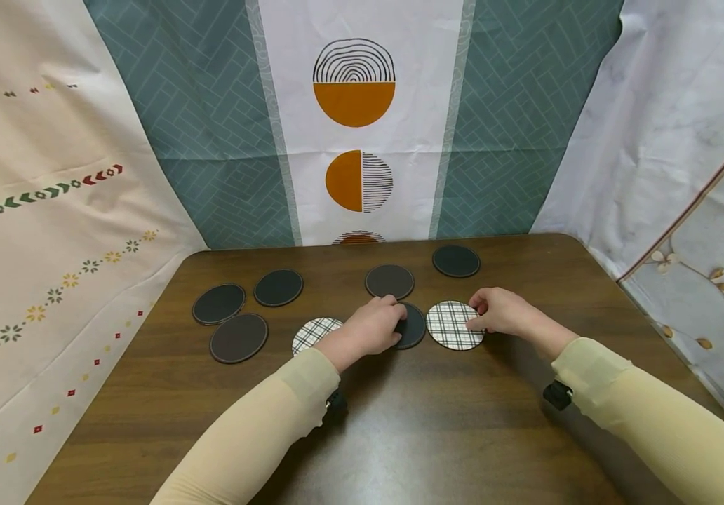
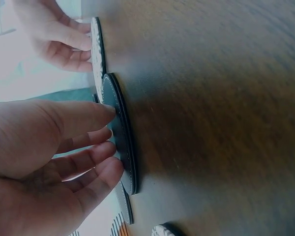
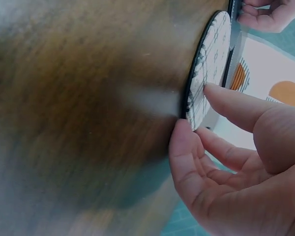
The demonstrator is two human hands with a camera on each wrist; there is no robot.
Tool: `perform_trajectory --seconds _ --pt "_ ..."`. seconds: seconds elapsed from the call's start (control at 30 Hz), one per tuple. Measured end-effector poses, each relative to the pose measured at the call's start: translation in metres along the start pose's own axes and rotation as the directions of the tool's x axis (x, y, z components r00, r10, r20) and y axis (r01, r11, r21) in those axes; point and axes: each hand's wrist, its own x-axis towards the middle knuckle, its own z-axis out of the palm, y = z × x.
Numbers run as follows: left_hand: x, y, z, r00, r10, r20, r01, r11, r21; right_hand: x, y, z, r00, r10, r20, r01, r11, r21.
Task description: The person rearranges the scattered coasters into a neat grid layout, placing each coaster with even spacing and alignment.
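One dark, round, leather-look coaster (image 1: pixel 414 327), rim stitched: on brown wood-grain table (image 1: pixel 444 428), left hand (image 1: pixel 374 325) resting fingertips on top, thumb and fingers apart. One white, round, black-plaid coaster (image 1: pixel 452 325): just beside it, edge pinched by right hand (image 1: pixel 504 313), thumb uppermost.

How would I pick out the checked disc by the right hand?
On the brown table, find the right hand. The checked disc is at its fingertips. Its pale, dark-lined face differs from the plain dark disc beside it, and the other checked disc lies left of the left hand.
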Motion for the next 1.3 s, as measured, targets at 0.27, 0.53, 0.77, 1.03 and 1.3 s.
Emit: perform_trajectory --seconds 0.27,0.53,0.77,1.03,1.3 --pt "0.004 -0.007 0.007 1.0 0.015 -0.013 -0.015 1.0 -0.012 0.003 -0.004 -0.014 0.999 -0.034 -0.003 0.034 0.996 -0.082" --pt "-0.001 0.0 0.0 1.0 -0.003 -0.007 0.003 1.0 0.017 0.015 -0.004 -0.033 0.996 -0.04 -0.082 0.027 0.987 -0.159" --pt "-0.002 0.001 0.0 1.0 -0.003 -0.011 0.004 0.999 0.035 0.034 -0.001 -0.043 0.994 -0.031 -0.102 0.012 0.984 -0.179" --pt "-0.004 0.003 -0.003 1.0 -0.003 -0.011 0.003 1.0 0.03 0.053 0.002 -0.053 0.994 0.013 -0.11 -0.033 0.983 -0.181" --pt "-0.003 0.002 -0.002 1.0 -0.004 -0.005 0.005 0.999 0.04 0.07 0.008 -0.058 0.993 0.051 -0.111 -0.069 0.985 -0.157"
